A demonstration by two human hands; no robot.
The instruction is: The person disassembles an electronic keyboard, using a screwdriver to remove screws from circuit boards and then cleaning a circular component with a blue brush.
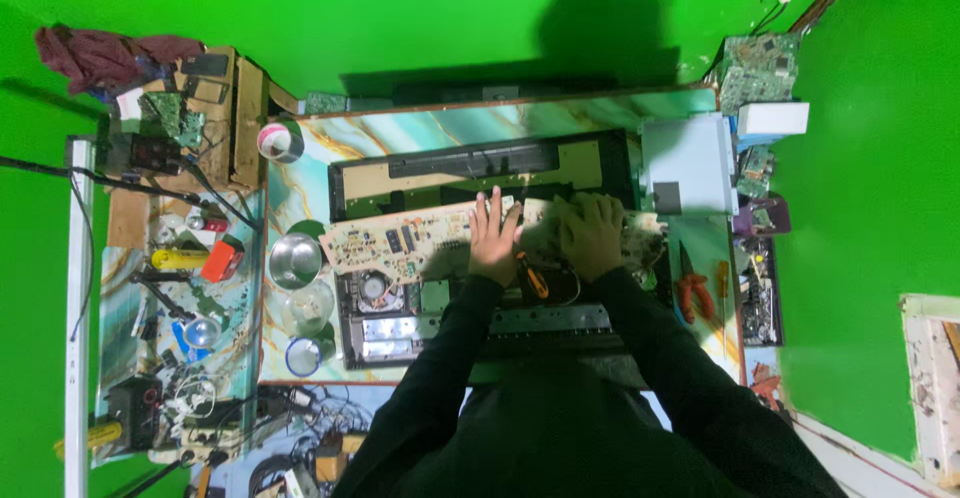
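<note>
Green walls surround a marbled workbench [300, 173]. Left hand [494, 238] lies flat, fingers spread, on a beige circuit board [400, 241] over an opened device chassis [480, 173]. Right hand [592, 233] curls over the board's right end; grip cannot be told.

Two hands: left hand [494, 240], right hand [592, 235]; one circuit board [400, 239]; one steel bowl [295, 259]; one orange pliers [688, 290].
</note>
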